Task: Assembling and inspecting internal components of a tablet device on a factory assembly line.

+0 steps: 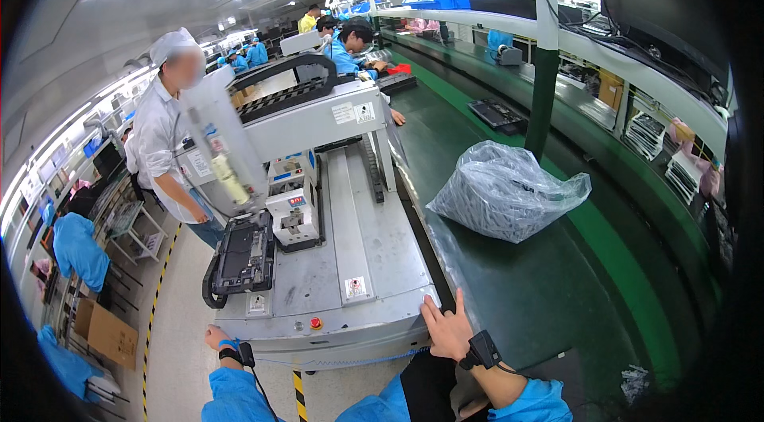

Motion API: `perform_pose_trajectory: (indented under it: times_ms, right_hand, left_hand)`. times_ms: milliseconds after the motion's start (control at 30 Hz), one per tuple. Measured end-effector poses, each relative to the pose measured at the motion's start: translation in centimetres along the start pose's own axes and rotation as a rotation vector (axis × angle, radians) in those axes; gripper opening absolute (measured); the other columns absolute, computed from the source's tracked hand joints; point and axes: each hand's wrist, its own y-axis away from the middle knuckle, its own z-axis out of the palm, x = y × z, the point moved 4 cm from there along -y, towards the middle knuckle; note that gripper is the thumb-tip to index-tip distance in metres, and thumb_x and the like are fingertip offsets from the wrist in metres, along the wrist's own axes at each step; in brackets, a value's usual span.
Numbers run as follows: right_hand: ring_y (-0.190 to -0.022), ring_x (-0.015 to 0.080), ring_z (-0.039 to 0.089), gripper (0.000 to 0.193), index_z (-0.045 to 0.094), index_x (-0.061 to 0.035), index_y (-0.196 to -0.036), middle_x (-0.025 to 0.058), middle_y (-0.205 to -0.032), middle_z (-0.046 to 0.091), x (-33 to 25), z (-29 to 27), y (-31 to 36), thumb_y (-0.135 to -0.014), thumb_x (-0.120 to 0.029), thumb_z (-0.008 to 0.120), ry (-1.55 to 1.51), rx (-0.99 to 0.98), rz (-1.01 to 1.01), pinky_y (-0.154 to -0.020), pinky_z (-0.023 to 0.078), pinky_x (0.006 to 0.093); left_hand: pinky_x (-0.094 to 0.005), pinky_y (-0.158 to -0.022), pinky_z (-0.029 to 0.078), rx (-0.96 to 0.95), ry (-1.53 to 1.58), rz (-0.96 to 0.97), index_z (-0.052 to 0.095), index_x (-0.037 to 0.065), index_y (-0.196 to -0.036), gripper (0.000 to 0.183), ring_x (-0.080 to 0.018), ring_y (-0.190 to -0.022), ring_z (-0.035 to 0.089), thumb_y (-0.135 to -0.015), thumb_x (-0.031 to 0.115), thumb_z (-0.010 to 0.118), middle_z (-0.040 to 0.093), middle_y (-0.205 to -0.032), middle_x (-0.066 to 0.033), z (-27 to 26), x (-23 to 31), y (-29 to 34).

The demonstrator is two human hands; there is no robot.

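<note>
The right hand (447,330), with a small black device strapped at its wrist, lies flat and released with fingers spread on the near right corner of the grey metal benchtop machine (350,263), just beside the near edge of the dark green conveyor belt (517,287). The left hand (215,336) rests at the machine's near left corner beside a black wrist device on a blue band; whether it is clenched or released I cannot tell. A black rectangular tray fixture (243,255) sits on the machine's left edge, and a crumpled clear plastic bag of dark parts (505,193) lies farther along the belt, well apart from both hands.
</note>
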Motion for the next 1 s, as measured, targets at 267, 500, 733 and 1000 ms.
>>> perform_pose_trajectory:
  times_ms: [267,500,733,1000]
  right_hand:
    - [-0.081,0.0289,0.070,0.086,0.044,-0.0016,-0.135,0.0163,-0.145,0.048,0.6,-0.1,0.1,-0.058,-0.026,0.075,-0.060,0.056,0.006,-0.114,0.005,0.0692]
    - [-0.079,0.0301,0.071,0.083,0.045,-0.0014,-0.132,0.0171,-0.143,0.049,0.3,0.0,-0.1,-0.058,-0.026,0.073,-0.113,0.056,0.027,-0.114,0.003,0.0685]
    - [-0.081,0.0301,0.071,0.082,0.046,-0.0020,-0.132,0.0169,-0.143,0.049,0.3,0.5,-0.1,-0.059,-0.026,0.072,-0.135,0.068,0.040,-0.114,0.002,0.0679]
    - [-0.081,0.0301,0.071,0.080,0.046,-0.0033,-0.131,0.0153,-0.142,0.050,0.5,0.7,-0.2,-0.059,-0.026,0.072,-0.137,0.080,0.045,-0.114,0.002,0.0678]
  left_hand:
    - [-0.0445,-0.068,0.048,-0.004,0.044,-0.018,0.067,-0.006,-0.082,0.037,-0.0320,-0.071,0.062,-0.086,0.028,0.052,0.069,-0.079,-0.0195,0.2,-0.5,0.6]
    - [-0.0456,-0.068,0.048,0.014,0.045,0.038,0.066,-0.006,-0.080,0.038,-0.0340,-0.070,0.062,-0.087,0.029,0.053,0.069,-0.079,-0.0204,-0.4,0.2,0.6]
    - [-0.0462,-0.070,0.049,-0.011,-0.019,0.027,0.067,-0.006,-0.085,0.039,-0.0365,-0.073,0.065,-0.089,0.030,0.052,0.070,-0.082,-0.0221,-0.6,1.5,1.4]
    - [-0.0470,-0.073,0.049,0.003,-0.027,0.028,0.068,-0.006,-0.087,0.040,-0.0381,-0.077,0.065,-0.090,0.031,0.051,0.071,-0.087,-0.0229,0.3,-0.5,-0.4]
